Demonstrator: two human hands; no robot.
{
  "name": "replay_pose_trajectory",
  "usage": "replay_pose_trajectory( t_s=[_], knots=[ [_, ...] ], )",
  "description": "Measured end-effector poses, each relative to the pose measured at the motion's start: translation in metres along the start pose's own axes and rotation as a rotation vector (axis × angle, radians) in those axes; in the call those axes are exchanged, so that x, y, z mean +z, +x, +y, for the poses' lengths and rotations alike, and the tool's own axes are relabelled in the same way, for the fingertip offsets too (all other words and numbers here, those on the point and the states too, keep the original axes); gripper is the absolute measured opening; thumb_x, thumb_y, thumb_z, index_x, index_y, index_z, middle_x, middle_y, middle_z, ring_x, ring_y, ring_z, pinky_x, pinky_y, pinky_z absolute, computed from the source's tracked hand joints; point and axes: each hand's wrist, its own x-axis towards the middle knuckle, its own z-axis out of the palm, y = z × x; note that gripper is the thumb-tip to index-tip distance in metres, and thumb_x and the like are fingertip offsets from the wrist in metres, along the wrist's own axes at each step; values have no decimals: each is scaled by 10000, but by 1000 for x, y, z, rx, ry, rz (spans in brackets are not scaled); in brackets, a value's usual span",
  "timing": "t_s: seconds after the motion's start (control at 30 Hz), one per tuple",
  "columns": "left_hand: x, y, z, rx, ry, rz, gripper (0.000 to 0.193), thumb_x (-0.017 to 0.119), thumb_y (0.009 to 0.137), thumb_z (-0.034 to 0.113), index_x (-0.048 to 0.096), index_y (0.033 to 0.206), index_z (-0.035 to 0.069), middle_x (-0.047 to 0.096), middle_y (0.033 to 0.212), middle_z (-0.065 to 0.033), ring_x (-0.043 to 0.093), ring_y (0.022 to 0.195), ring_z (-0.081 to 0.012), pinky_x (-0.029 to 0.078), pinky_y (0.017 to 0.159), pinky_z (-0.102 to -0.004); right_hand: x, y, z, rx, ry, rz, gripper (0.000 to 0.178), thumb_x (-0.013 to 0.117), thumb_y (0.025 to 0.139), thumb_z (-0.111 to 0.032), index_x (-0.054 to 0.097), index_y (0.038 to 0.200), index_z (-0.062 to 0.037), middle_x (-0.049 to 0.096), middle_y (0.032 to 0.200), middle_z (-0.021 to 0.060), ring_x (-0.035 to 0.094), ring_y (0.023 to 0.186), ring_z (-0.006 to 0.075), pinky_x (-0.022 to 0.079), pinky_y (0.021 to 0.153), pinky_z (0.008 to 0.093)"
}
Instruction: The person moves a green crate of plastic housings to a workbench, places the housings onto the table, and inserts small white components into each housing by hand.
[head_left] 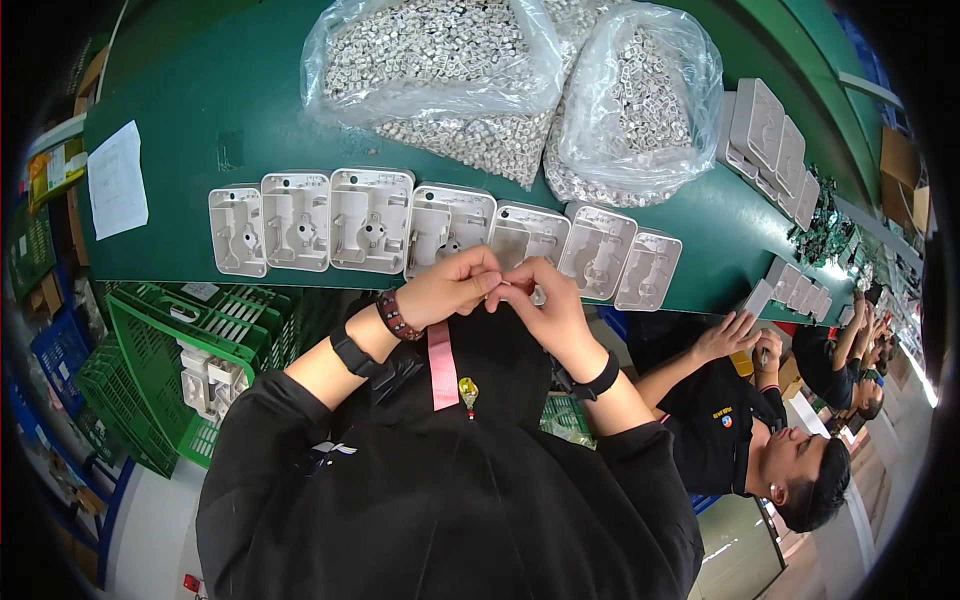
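My left hand (458, 284) and my right hand (546, 304) meet at the table's near edge. The fingertips of both are pinched together. Whatever sits between them is too small to make out; a pale speck shows there. Just beyond stretches a row of several light-grey plastic housings with open tops. The housing (530, 226) nearest my fingers is partly covered by them. To its left stands another housing (452, 212) with a dark round spot inside, and a further one (371, 215) shows a similar spot. On the right end lies a housing (649, 268).
Two clear plastic bags (430, 55) (640, 110) full of small whitish parts lie at the back. Stacked grey covers (768, 135) stand right. A white paper (118, 180) lies left. Green crates (170, 350) are at lower left. A co-worker (740, 420) sits close on the right.
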Motion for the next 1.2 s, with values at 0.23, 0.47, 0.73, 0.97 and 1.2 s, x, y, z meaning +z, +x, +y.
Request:
replay_pose_trajectory(
  t_s=[0.23, 0.47, 0.73, 0.97, 1.2],
  knots=[
    [4, 3, -1, 108, 812, 381, 247, 535, 869, 271, 507, 1073, 136, 593, 611, -70, 577, 532, -212, 419, 465, -346, -29, 42, 18, -368, -438, 14, 125, 644, 689, -6, 566, 779, -44, 534, 749, 37, 539, 666, 194, 425, 581, 293],
    [8, 9, -8, 119, 1485, 532, 391, 561, 822, 298, 497, 1207, 273, 581, 560, -99, 584, 512, -287, 459, 460, -400, -36, 90, 46, -725, -1067, -416, 67, 568, 656, -145, 581, 721, -133, 519, 907, -38, 487, 878, 117, 371, 694, 268],
    [6, 10, -7, 77, 1477, 517, 359, 546, 832, 277, 514, 1189, 271, 577, 547, -94, 585, 506, -281, 464, 460, -392, -40, 91, 45, -899, -1098, -390, 84, 574, 671, -162, 625, 735, -143, 527, 968, -20, 480, 915, 160, 372, 720, 276],
    [-5, 3, -6, 220, 937, 448, 353, 479, 884, 347, 491, 1199, 188, 595, 615, -70, 577, 513, -214, 437, 457, -343, -46, 73, 19, -415, -630, -231, 212, 622, 677, -97, 648, 884, -134, 503, 1045, 53, 468, 934, 205, 368, 764, 344],
    [-13, -22, 15, 142, -129, 248, 532, 350, 924, 479, 398, 1258, 68, 496, 690, 29, 418, 509, -65, 335, 457, -228, 41, 34, -29, -224, -320, 39, 169, 668, 675, -137, 590, 824, -120, 531, 930, 16, 457, 853, 225, 338, 710, 347]
  ],
)
